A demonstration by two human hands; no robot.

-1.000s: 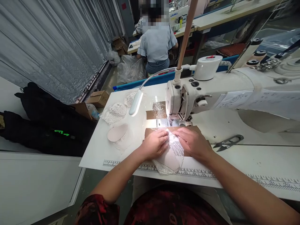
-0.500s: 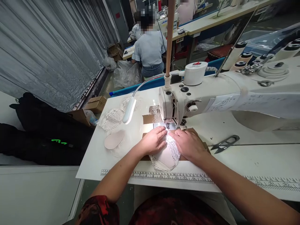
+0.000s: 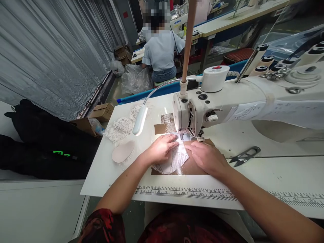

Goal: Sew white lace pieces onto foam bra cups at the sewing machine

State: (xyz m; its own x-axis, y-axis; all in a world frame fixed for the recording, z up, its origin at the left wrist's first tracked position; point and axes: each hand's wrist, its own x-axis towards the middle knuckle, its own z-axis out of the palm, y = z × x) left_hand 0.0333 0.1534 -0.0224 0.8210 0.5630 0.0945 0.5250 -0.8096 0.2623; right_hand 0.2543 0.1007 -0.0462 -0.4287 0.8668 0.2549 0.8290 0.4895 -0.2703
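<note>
A lace bra cup (image 3: 174, 160) with a smooth pale lining lies under the needle area of a white sewing machine (image 3: 187, 113). My left hand (image 3: 162, 148) rests flat on the cup's left side, its fingers stretched toward the presser foot. At the cup's right edge lies my right hand (image 3: 206, 155), fingers extended over a brown sheet (image 3: 197, 167) taped to the table. Its fingertips are close to the lace; whether they touch it I cannot tell. The presser foot and needle are small and partly hidden.
On the left of the table are lace cups (image 3: 118, 129) and a beige oval pad (image 3: 123, 152). A lamp head (image 3: 140, 120) hangs near them. Thread snips (image 3: 245, 156) lie right of my right hand. A printed ruler (image 3: 182, 194) runs along the front edge. A co-worker (image 3: 163, 54) sits beyond.
The lace cup has turned and shifted left and toward the machine. My right hand has come off the lace onto the brown sheet, while my left hand has moved slightly left with the cup.
</note>
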